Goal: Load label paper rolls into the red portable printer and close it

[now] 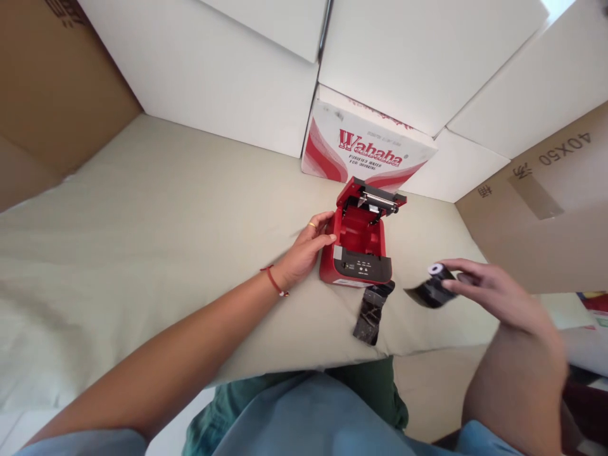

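Okay so nearest the blue shirt, there's a dark patterned strip [373, 315] lying on the pale-covered desk [213, 190], top end right by the front corner of what looks like a little red printer [358, 237]. Over to the right and clear of the desk, the right hand [489, 288] is closed, thumb and fingers pinching a black roll [439, 286] with a white core, a loose tail hanging off toward the printer. Left hand [308, 246] is half curled around the printer's left wall, thumb at the rim, so I'd call that a steadying hold. The lid [373, 195] is tipped right back and the red bay shows no roll in it. My read: this is a roll-handling step with the machine open, and getting the roll into that bay would call for lining it up between the side walls and keeping the tail out front. The control panel [363, 264] has tiny white print and icons, too small for me to read. Just behind is a carton [368, 145] marked "Wahaha", "PURIFIED WATER FOR DRINKING". Further back are plain white boxes [213, 76], and the brown carton [536, 190] on the right says "40X50" plus some Chinese characters, upside down.
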A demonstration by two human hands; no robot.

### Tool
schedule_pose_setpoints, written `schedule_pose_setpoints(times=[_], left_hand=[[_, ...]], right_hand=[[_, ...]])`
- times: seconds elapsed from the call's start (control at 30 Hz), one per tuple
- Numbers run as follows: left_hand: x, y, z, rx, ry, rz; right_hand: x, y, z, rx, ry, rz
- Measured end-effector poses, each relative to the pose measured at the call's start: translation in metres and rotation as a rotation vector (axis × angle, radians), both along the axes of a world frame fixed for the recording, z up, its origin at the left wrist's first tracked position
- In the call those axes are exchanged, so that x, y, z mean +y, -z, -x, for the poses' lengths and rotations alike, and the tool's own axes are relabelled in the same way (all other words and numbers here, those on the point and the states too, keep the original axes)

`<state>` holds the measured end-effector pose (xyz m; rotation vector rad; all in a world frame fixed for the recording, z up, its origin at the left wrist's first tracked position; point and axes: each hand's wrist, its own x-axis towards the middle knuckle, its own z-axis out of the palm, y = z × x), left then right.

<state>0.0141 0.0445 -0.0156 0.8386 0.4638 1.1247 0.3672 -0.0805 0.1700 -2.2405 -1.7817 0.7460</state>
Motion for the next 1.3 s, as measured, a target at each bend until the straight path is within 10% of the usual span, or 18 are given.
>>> schedule_pose_setpoints(times=[0.17, 0.47, 0.8, 1.1, 1.3], left_hand=[[0.001, -0.001, 0.0, 0.01, -0.011, -0.009], [0.002, -0.002, 0.002, 0.04, -0.035, -0.029], [0.003, 0.001, -0.002, 0.05, -0.044, -0.039], [-0.003, -0.001, -0.001, 0.183, -0.115, -0.107], [-0.03, -0.016, 0.013, 0.618, -0.622, -0.557]], right_hand=[[-0.014, -0.042, 0.056, 0.162, -0.204, -0.129], [0.068, 0.05, 0.152, -0.221, -0.381, -0.466], [0.111, 0.059, 0.168, -0.352, -0.452, -0.308], [0.04, 0.058, 0.145, 0.139, -0.598, -0.511], [-0.001, 0.084, 0.133, -0.069, -0.659, -0.531]])
